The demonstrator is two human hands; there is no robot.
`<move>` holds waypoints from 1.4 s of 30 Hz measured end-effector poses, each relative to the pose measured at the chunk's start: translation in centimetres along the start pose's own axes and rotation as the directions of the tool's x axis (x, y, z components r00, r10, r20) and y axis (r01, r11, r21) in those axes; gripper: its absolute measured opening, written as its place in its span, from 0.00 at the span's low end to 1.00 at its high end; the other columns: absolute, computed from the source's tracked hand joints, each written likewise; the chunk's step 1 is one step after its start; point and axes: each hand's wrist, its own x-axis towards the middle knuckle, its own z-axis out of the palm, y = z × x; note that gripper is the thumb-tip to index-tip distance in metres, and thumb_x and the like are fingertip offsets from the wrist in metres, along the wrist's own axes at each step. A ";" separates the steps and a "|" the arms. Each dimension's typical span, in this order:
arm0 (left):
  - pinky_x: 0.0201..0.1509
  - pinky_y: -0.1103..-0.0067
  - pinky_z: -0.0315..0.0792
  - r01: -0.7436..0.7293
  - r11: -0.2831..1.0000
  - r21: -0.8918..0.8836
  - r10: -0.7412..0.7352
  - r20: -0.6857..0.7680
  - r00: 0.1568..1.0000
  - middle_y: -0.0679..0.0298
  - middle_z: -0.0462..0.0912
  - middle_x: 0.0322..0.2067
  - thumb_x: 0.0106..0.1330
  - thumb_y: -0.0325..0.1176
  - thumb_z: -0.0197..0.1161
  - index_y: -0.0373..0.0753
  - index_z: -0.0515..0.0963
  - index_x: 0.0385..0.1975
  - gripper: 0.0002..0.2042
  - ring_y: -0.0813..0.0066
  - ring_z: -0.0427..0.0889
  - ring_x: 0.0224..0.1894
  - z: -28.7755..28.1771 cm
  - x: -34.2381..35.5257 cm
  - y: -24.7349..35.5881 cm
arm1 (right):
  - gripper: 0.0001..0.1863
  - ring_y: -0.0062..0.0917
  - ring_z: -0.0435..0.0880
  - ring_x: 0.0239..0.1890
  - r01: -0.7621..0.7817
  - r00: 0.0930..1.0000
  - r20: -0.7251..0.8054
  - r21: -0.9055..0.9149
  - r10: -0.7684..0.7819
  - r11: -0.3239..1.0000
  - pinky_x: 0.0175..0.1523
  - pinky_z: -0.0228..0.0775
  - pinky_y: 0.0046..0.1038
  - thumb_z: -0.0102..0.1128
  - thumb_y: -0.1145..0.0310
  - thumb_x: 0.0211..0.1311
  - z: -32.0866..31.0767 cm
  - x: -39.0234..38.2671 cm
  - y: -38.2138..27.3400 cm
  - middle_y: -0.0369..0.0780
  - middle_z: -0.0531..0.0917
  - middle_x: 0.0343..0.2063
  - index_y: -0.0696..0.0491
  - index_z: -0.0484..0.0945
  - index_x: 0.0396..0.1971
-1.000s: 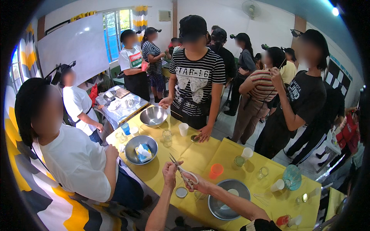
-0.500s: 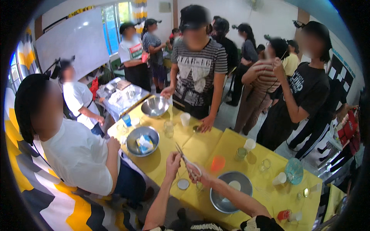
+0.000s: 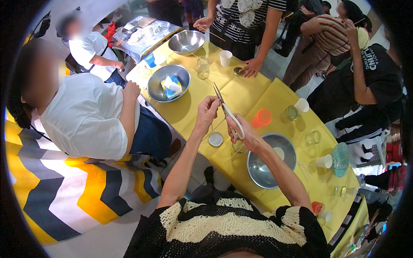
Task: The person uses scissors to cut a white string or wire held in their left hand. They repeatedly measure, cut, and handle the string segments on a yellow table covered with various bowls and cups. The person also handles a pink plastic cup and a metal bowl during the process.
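Over the yellow-covered table [image 3: 193, 120], my left hand [image 3: 207, 111] is pinched closed beside the scissor blades, on what looks like a thin pale strand hanging below it. My right hand [image 3: 241, 133] grips white-handled scissors [image 3: 232, 118], whose narrow blades point away from me, slightly parted. Beneath my hands lie a round white lid [image 3: 215, 139] and a glass jar [image 3: 238, 147], partly hidden. A large metal bowl [image 3: 264, 170] with a pale round object inside sits by my right forearm. An orange cup [image 3: 262, 117] stands just beyond my right hand.
A person in white [image 3: 86, 116] stands close on my left. Someone in stripes [image 3: 241, 21] stands across the table, another in black [image 3: 370, 77] at right. Bowls [image 3: 167, 84], white cups [image 3: 225, 58], jars [image 3: 290, 114] and a turquoise dish [image 3: 340, 160] are spread over the table.
My view has tipped down, bringing my torso and more floor into sight and raising the table in the picture. My hands stay together around the scissors.
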 end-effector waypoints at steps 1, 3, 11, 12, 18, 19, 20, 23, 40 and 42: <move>0.16 0.89 0.53 0.008 1.000 0.015 -0.008 -0.004 1.000 0.76 0.65 0.18 0.63 0.35 0.55 0.37 0.73 0.30 0.07 0.91 0.59 0.16 0.0 0.1 -0.1 | 0.31 0.14 0.67 0.17 -0.004 1.000 -0.011 -0.034 0.004 0.999 0.19 0.59 0.17 0.53 0.44 0.56 -0.1 0.2 0.1 0.32 0.67 0.19 0.59 0.63 0.42; 0.16 0.89 0.53 0.017 0.999 0.029 -0.017 -0.016 1.000 0.76 0.65 0.18 0.63 0.35 0.55 0.37 0.72 0.30 0.08 0.91 0.58 0.16 0.0 0.2 -0.1 | 0.32 0.13 0.66 0.16 -0.017 0.999 -0.038 -0.098 0.014 0.995 0.18 0.58 0.16 0.54 0.43 0.55 -0.2 0.7 0.3 0.32 0.67 0.19 0.60 0.63 0.43; 0.16 0.89 0.53 0.020 0.998 0.058 -0.019 -0.010 1.000 0.75 0.65 0.18 0.63 0.37 0.54 0.37 0.71 0.30 0.09 0.91 0.58 0.16 -1.4 1.1 -0.9 | 0.34 0.13 0.64 0.16 -0.061 0.996 -0.071 -0.130 0.052 0.990 0.18 0.56 0.15 0.55 0.41 0.52 -0.3 2.6 1.4 0.32 0.66 0.19 0.60 0.64 0.42; 0.16 0.89 0.53 0.020 0.998 0.065 -0.019 -0.015 1.000 0.75 0.65 0.18 0.63 0.37 0.54 0.37 0.71 0.30 0.09 0.91 0.58 0.15 -1.6 1.1 -1.0 | 0.34 0.12 0.64 0.16 -0.061 0.996 -0.079 -0.125 0.051 0.990 0.18 0.56 0.16 0.55 0.41 0.52 -0.1 2.6 1.4 0.32 0.66 0.19 0.60 0.65 0.42; 0.16 0.89 0.53 0.038 0.996 0.075 -0.035 -0.034 0.999 0.75 0.65 0.18 0.63 0.36 0.54 0.37 0.71 0.30 0.09 0.91 0.58 0.15 -2.3 1.9 -1.8 | 0.32 0.13 0.65 0.18 -0.092 0.993 -0.085 -0.100 0.083 0.991 0.18 0.56 0.17 0.53 0.41 0.54 0.1 3.2 1.4 0.32 0.66 0.19 0.59 0.66 0.40; 0.16 0.89 0.53 0.043 0.997 0.059 -0.041 -0.033 0.999 0.75 0.65 0.18 0.63 0.36 0.54 0.37 0.71 0.30 0.09 0.91 0.58 0.15 -2.4 1.9 -1.8 | 0.31 0.13 0.65 0.18 -0.091 0.995 -0.054 -0.064 0.087 0.994 0.19 0.57 0.17 0.53 0.42 0.55 0.1 3.3 1.3 0.32 0.66 0.19 0.58 0.66 0.40; 0.15 0.89 0.52 0.049 0.998 0.043 -0.048 -0.033 0.998 0.75 0.65 0.18 0.63 0.36 0.54 0.37 0.71 0.30 0.08 0.91 0.58 0.15 -2.5 2.0 -1.9 | 0.31 0.13 0.65 0.18 -0.091 0.996 -0.023 -0.028 0.090 0.995 0.19 0.58 0.17 0.52 0.42 0.55 0.1 3.4 1.3 0.33 0.66 0.20 0.58 0.66 0.40; 0.16 0.89 0.52 0.097 0.993 -0.072 -0.102 -0.057 0.993 0.76 0.64 0.18 0.62 0.35 0.54 0.38 0.71 0.30 0.07 0.92 0.57 0.15 -3.4 2.7 -2.5 | 0.29 0.15 0.65 0.17 -0.111 0.994 0.031 0.121 0.108 0.986 0.19 0.59 0.18 0.51 0.44 0.57 0.3 3.6 1.1 0.33 0.67 0.20 0.57 0.65 0.39; 0.23 0.85 0.62 0.342 0.910 0.235 -0.298 -0.203 0.933 0.69 0.71 0.20 0.60 0.38 0.57 0.35 0.73 0.30 0.11 0.83 0.66 0.20 -10.8 9.8 -12.2 | 0.32 0.27 0.75 0.27 -0.283 0.926 -0.340 -0.333 0.165 0.900 0.34 0.70 0.30 0.56 0.48 0.53 -1.2 15.2 8.6 0.42 0.74 0.26 0.62 0.62 0.45; 0.24 0.84 0.64 0.380 0.870 0.315 -0.321 -0.226 0.920 0.67 0.73 0.21 0.60 0.38 0.57 0.34 0.74 0.29 0.12 0.82 0.68 0.21 -11.5 10.6 -13.9 | 0.31 0.33 0.75 0.31 -0.267 0.908 -0.412 -0.438 0.072 0.859 0.39 0.69 0.34 0.56 0.52 0.52 0.0 16.8 10.8 0.47 0.74 0.29 0.63 0.62 0.45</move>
